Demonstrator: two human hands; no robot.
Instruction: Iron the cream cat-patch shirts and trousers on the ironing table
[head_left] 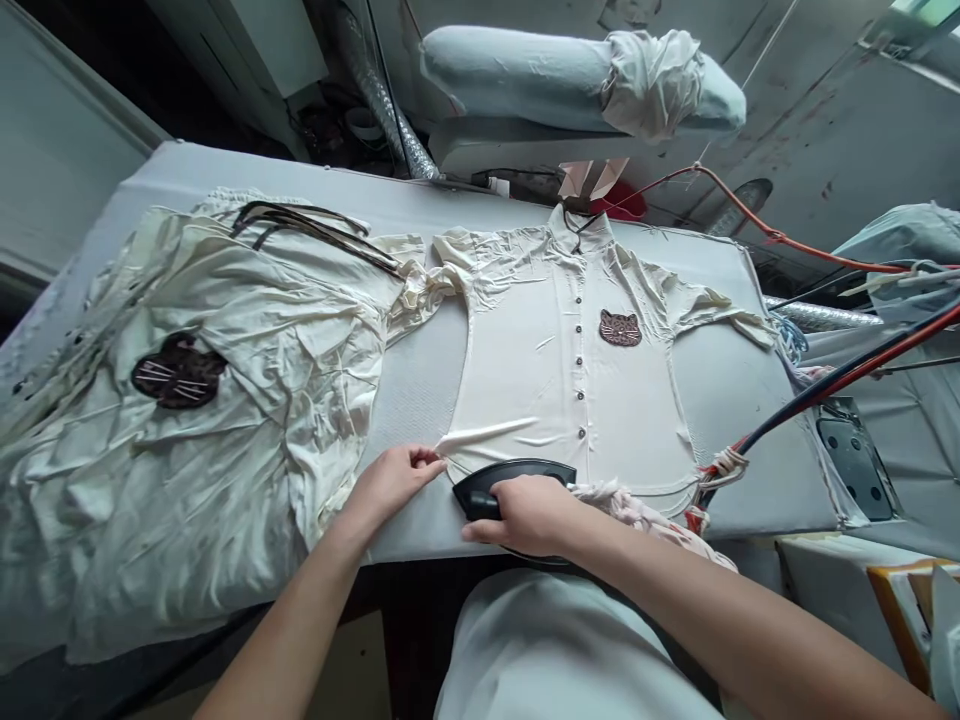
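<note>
A cream button-front shirt [517, 370] lies spread on the pale ironing table [420, 375], collar away from me, a dark cat-face patch [620, 328] on its chest. My left hand [401, 478] pinches the shirt's lower left hem corner between thumb and fingers. My right hand [525, 515] is wrapped round the handle of a black iron [544, 468], which rests over the bottom hem, its tip pointing left towards my left hand. Cloth-wrapped cord [626, 503] runs right from the iron. The iron's soleplate is hidden.
Crumpled cream shirts [300, 370] with a cat patch and dark hangers [315, 225] heap at left. A padded sleeve board [517, 75] stands behind the table. Blue and red hoses [847, 375] cross on the right, near a metal plate [855, 460].
</note>
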